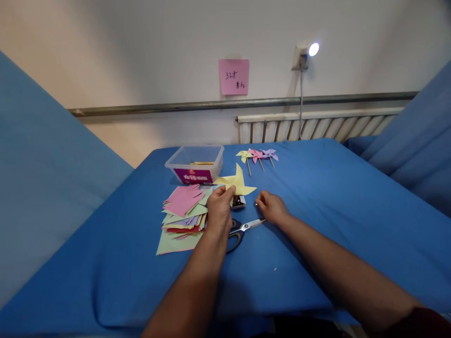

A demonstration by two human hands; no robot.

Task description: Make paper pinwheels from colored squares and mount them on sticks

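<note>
A yellow paper pinwheel (238,180), its blades folded in, is pinched at its middle by the thumb and fingers of my left hand (220,206). To the right of it, my right hand (270,206) is closed in a pinch just above the cloth. A tiny pale speck shows at its fingertips, too small to name. Scissors (243,229) with dark handles lie between my hands, blades pointing toward my right wrist. Partly behind my left hand is a small white box (239,202) with dark small items inside. Left of that hand, cut coloured paper (185,202) is piled on green sheets.
A clear plastic tub (193,163) with thin wooden sticks stands behind the paper pile. Three finished pinwheels on sticks (257,156) lie at the back of the blue-covered table (345,211). Blue curtains hang at both sides; a radiator (320,124) and pipe run along the wall.
</note>
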